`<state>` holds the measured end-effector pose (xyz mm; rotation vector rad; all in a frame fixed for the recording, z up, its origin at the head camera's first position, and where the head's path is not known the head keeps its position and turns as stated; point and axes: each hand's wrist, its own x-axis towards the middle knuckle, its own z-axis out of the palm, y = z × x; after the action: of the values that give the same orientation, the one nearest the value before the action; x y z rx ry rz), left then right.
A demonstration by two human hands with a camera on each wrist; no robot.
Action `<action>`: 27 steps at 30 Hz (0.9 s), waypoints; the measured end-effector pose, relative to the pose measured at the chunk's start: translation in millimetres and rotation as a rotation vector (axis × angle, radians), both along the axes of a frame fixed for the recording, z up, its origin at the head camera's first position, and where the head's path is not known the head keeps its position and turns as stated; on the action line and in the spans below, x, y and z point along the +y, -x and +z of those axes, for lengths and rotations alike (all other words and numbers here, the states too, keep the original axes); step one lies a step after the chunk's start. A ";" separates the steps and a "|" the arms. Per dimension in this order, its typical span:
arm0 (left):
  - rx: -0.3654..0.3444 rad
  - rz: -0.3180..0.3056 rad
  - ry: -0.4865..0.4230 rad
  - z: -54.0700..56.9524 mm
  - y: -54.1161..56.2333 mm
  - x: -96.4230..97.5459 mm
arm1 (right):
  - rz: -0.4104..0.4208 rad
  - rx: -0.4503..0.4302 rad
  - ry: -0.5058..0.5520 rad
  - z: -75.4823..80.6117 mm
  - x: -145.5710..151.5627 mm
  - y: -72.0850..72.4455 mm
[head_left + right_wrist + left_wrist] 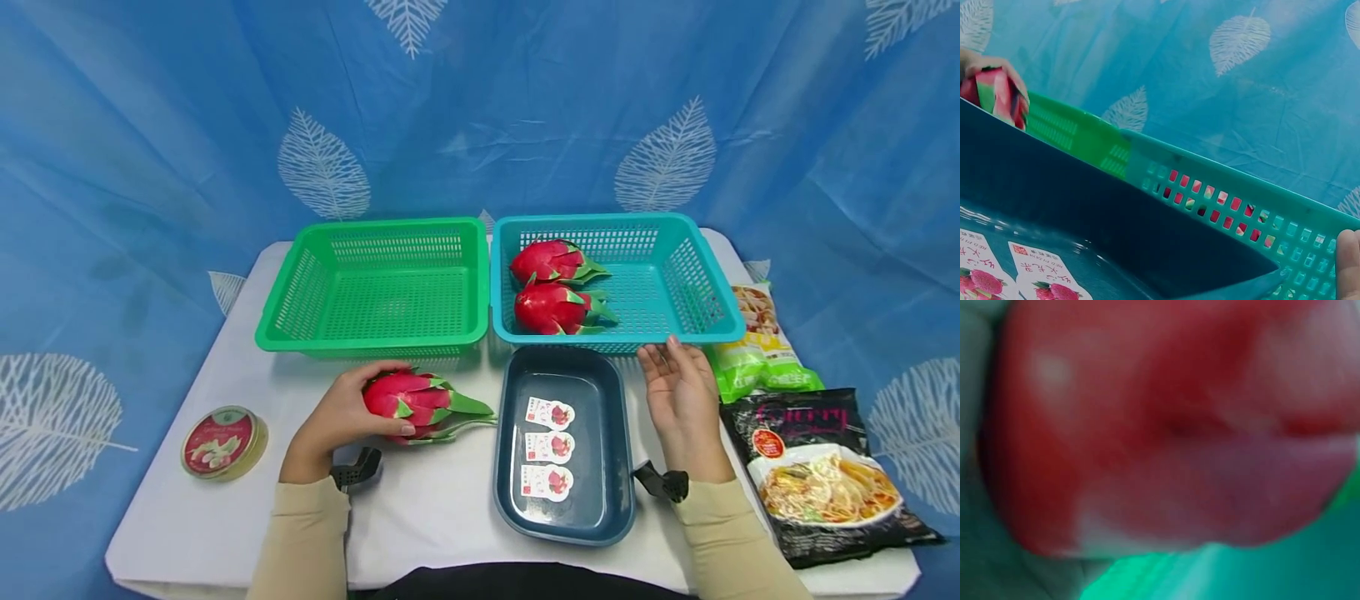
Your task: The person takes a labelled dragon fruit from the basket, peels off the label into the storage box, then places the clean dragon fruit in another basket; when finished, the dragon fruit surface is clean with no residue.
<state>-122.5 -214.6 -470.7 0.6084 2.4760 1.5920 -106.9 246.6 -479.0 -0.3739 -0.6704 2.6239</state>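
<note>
My left hand (333, 421) grips a red dragon fruit (408, 398) with green leaf tips pointing right, in front of the green basket (397, 304). Its red skin fills most of the left wrist view, blurred. Two more dragon fruits (551, 308) lie at the left side of the blue basket (641, 292). Palm up, my right hand (681, 404) has nothing in it, and its fingertips are by that basket's front rim. Between the hands stands a dark blue tray (592, 400) holding three dragon fruit labels (550, 447).
A round tin (223, 443) with a red lid sits on the white table (420, 517) at the left. A green food packet (765, 346) and a black noodle packet (828, 479) lie at the right edge. A blue leaf-print curtain (480, 108) hangs behind the baskets.
</note>
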 end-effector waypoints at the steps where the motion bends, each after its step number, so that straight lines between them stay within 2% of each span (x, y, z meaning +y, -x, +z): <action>1: 0.004 -0.007 0.007 4.9 -1.2 -4.5 | -0.003 0.000 -0.003 -0.5 -0.5 -0.3; 5: 0.060 -0.013 0.028 29.5 -9.6 -25.5 | -0.009 -0.002 -0.032 -2.5 -2.1 -1.3; 9: 0.133 -0.015 -0.014 63.8 -24.3 -37.3 | 0.000 -0.017 -0.041 -4.2 -3.0 -3.3; 12: 0.195 -0.012 -0.072 90.1 -29.9 -27.6 | 0.002 -0.028 -0.051 -5.2 -3.1 -4.6; 14: 0.236 0.006 -0.098 104.5 -27.3 -10.5 | 0.000 -0.025 -0.063 -5.3 -3.1 -4.2; 17: 0.326 0.074 -0.054 120.3 -14.1 29.5 | 0.001 -0.006 -0.072 -5.2 -3.0 -1.7; 19: 0.394 0.110 0.004 127.2 0.8 61.5 | -0.004 0.006 -0.061 -4.8 -2.9 0.0; 21: 0.423 0.129 0.060 132.5 18.6 94.8 | -0.017 0.014 -0.050 -4.0 -2.3 1.4; 24: 0.402 0.118 0.093 134.3 45.8 143.1 | -0.031 0.020 -0.040 -2.7 -1.0 1.8; 27: 0.353 0.108 0.143 132.5 67.2 186.2 | -0.018 0.029 -0.042 -2.9 -1.3 1.5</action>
<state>-189.6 -28.4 -338.2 0.8065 2.8924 1.4285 -108.5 245.3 -482.0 -0.3280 -0.7078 2.5895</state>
